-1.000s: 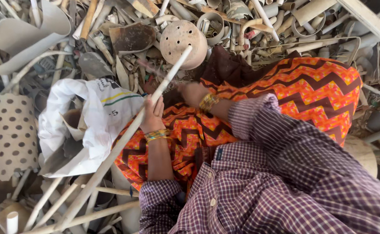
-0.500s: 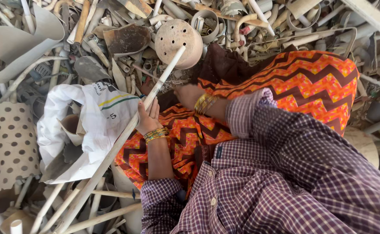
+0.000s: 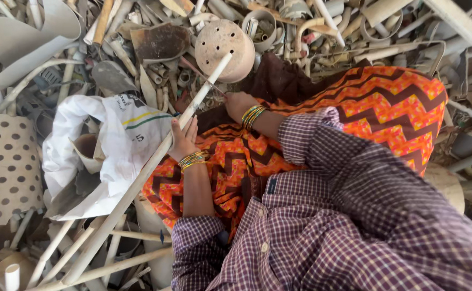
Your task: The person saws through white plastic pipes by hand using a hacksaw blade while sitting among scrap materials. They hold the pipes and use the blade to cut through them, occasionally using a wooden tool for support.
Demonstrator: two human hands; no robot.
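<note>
My left hand grips a long white plastic pipe that runs diagonally from the lower left up to a round perforated cap. My right hand is closed around a thin dark tool whose tip points at the pipe's upper part. Both wrists wear gold and green bangles. I sit with an orange zigzag cloth over my legs and wear a checked purple shirt.
A white sack with pipe scraps in it lies just left of the pipe. A spotted cylinder stands at the far left. Cut pipe pieces, rings and curved plastic sheets are heaped all around.
My left hand has shifted slightly along the pipe and its fingers have opened a little around it. The right hand stays by the pipe's upper part.
</note>
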